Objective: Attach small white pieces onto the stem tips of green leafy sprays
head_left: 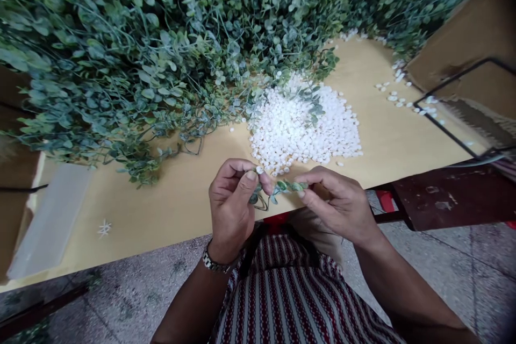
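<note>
Near the table's front edge, my left hand (236, 204) pinches a small white piece (259, 170) and one end of a green leafy sprig (282, 187). The thumb and fingers of my right hand (338, 199) close on the sprig's other end, so it stretches between both hands. Just beyond my fingers lies a heap of small white pieces (302, 129), with a few leaves resting on top of it. A dark stem loop shows below the sprig, beside my left fingers.
Dense green artificial foliage (161, 37) covers the back of the table (169, 215). A cardboard box (471, 37) with a black wire frame is at the right. A translucent strip (56, 215) and a white star-shaped piece (104, 228) lie at the left. A dark red bench (455, 199) stands below, right.
</note>
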Tool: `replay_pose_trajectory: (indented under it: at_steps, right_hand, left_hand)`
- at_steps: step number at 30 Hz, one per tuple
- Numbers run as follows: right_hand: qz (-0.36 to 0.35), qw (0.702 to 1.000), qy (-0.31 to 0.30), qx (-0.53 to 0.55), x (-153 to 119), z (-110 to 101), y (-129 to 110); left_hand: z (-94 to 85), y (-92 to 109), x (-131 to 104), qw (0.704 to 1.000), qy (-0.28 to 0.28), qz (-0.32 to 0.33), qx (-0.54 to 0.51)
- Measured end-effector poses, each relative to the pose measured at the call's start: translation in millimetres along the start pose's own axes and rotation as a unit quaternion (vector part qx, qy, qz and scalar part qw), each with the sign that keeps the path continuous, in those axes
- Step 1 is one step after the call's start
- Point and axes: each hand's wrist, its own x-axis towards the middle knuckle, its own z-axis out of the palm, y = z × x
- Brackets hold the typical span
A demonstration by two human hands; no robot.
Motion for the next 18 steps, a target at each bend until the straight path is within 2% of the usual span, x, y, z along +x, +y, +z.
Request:
replay_pose_trajectory:
  at_steps: [3,5,6,8,10,11,13,18]
  right_hand:
    - [-0.005,1.0,0.028,-0.008,4,7,-1]
    - [-0.012,0.999,0.026,-0.014,7,7,-2]
    - [-0.016,0.999,0.017,-0.022,9,6,-3]
    - [-0.04,0.998,-0.011,-0.049,13,4,-6]
    - [-0.084,0.993,-0.03,-0.081,16,2,-9]
    - [-0.107,0.989,-0.03,-0.093,16,2,-11]
    - [-0.138,0.985,-0.017,-0.104,16,4,-13]
    - [-0.146,0.985,0.001,-0.095,8,12,-13]
  left_hand:
    - [-3.7,3,-1,0.993,-0.007,0.047,0.104]
    - [-4.8,11,-2,0.957,-0.006,0.146,0.25]
    - [-4.2,15,-4,0.92,-0.018,0.206,0.334]
    - [-0.7,24,-6,0.824,-0.091,0.289,0.478]
    - [3.9,30,-9,0.75,-0.192,0.293,0.562]
    - [5.7,31,-10,0.733,-0.225,0.273,0.582]
    - [7.1,30,-10,0.732,-0.249,0.227,0.592]
    - [0.5,24,-10,0.757,-0.24,0.158,0.586]
